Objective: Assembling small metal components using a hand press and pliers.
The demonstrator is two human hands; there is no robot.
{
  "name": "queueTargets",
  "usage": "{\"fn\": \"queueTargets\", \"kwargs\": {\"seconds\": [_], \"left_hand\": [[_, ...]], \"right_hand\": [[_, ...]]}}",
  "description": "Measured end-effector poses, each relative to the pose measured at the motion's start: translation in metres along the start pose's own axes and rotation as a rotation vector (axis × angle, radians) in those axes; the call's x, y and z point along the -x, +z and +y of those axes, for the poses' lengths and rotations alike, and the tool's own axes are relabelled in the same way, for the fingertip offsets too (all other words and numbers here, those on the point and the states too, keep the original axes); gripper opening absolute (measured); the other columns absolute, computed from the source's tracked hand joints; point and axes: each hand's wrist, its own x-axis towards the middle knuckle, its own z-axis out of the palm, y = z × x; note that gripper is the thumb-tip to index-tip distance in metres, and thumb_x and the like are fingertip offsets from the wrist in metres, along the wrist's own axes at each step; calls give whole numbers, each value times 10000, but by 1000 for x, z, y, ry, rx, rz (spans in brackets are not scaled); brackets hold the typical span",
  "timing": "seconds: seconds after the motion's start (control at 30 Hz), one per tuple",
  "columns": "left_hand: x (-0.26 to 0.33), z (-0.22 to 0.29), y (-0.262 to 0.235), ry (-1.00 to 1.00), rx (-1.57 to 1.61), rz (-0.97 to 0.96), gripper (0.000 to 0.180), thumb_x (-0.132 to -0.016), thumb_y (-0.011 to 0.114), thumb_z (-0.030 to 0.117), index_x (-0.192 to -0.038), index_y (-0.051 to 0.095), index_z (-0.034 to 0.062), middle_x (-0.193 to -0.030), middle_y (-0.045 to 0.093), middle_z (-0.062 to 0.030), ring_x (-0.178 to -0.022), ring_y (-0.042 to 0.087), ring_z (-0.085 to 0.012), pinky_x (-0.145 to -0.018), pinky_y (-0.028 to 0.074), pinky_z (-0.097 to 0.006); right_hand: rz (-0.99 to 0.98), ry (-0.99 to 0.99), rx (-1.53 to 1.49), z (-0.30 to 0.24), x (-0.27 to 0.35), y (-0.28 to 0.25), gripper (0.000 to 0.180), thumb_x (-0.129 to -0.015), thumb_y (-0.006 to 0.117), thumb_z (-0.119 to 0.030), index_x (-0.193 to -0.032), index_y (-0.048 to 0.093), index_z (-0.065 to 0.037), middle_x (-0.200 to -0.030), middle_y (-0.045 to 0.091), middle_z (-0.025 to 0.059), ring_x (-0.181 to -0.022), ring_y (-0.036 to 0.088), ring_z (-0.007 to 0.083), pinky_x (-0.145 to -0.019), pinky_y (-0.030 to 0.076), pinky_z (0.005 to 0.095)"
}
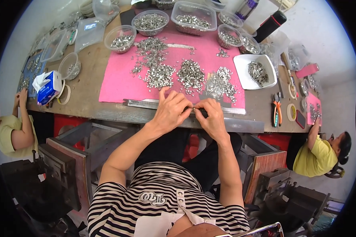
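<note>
At the front edge of the table, my left hand (171, 108) and my right hand (212, 115) meet with fingertips pinched together. What they hold between them is tiny and mostly covered by the fingers. Beneath the hands runs a metal ruler-like strip (140, 104) along the edge of a pink mat (114, 85). Just beyond my fingers lie heaps of small silvery metal pieces: a left heap (160, 76), a darker middle heap (190, 75) and a right heap (224, 79). A clear bag-like sheet with thin bits (214, 86) sits beside the right heap.
Clear plastic tubs (150, 22) of metal pieces line the back; a white dish (261, 85) holds more. Pliers (277, 110) and a tape roll (291, 112) lie right, a tissue pack (50, 89) left. Two people (322, 152) in yellow work at either side.
</note>
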Motion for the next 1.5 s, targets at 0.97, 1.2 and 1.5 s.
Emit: {"fn": "queueTargets", "kwargs": {"seconds": [0.97, 1.2, 1.5], "left_hand": [[-27, -31, 9, -12, -198, 91, 68, -869, 720, 160, -917, 693, 120, -869, 618, -16, -949, 564, -222, -1010, 305, -517], [-20, -32, 4, -112, -45, -53, 65, -914, 693, 183, -905, 703, 119, -848, 641, -10, -897, 572, -216, -984, 294, -469], [-18, -26, 3, -79, -145, 56, 38, -857, 736, 172, -864, 720, 138, -836, 638, -5, -911, 573, -209, -974, 304, -481]], "right_hand": [[-30, 3, -9, 3, -1, -4, 73, -853, 729, -39, -909, 682, -31, -875, 632, 77, -852, 612, 262, -788, 419, 373], [-62, 20, -24, 6, -2, -7, 81, -836, 748, -35, -913, 727, -49, -874, 650, 79, -851, 630, 258, -774, 443, 373], [-6, -59, 171, 28, -39, 25, 91, -851, 704, -65, -936, 729, -85, -840, 590, 82, -838, 597, 270, -771, 423, 395]]}}
